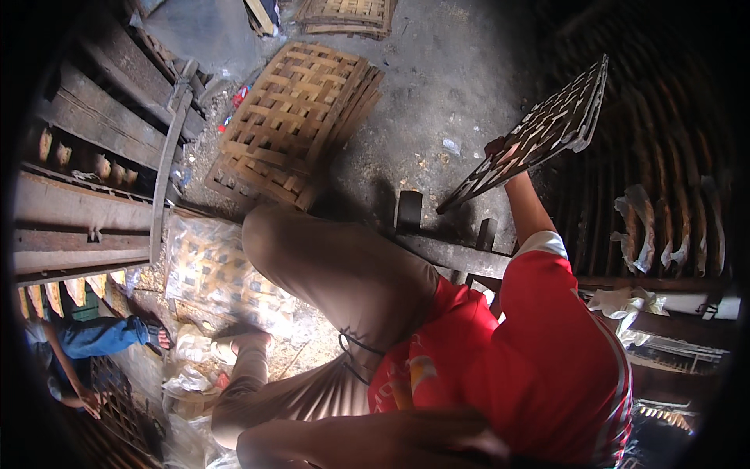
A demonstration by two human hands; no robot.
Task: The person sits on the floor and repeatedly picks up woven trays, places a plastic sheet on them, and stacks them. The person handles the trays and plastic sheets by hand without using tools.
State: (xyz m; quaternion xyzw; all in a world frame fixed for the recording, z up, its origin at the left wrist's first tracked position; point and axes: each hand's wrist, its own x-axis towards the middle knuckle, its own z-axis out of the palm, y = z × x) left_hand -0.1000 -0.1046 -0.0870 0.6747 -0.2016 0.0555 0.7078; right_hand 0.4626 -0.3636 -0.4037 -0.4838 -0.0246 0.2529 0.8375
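Note:
My right arm, in a red sleeve with a white cuff, reaches out toward the top right. Its hand [504, 155] grips a woven bamboo panel [551, 117] that stands tilted on edge above the floor; its edge looks doubled, so there may be more than one layer. My left hand [461, 434] is dark and blurred low in front of my red shirt, and its fingers cannot be made out. To the left of the held panel, past my bent knee, lies a stack of woven bamboo panels [293, 117].
More woven panels [348, 16] lie at the top. A plastic-covered panel [223, 258] is beside my leg. Wooden planks [86, 211] line the left, dark slatted racks [664, 156] the right. Another person in blue jeans [105, 344] has a hand at a dark woven panel [117, 395].

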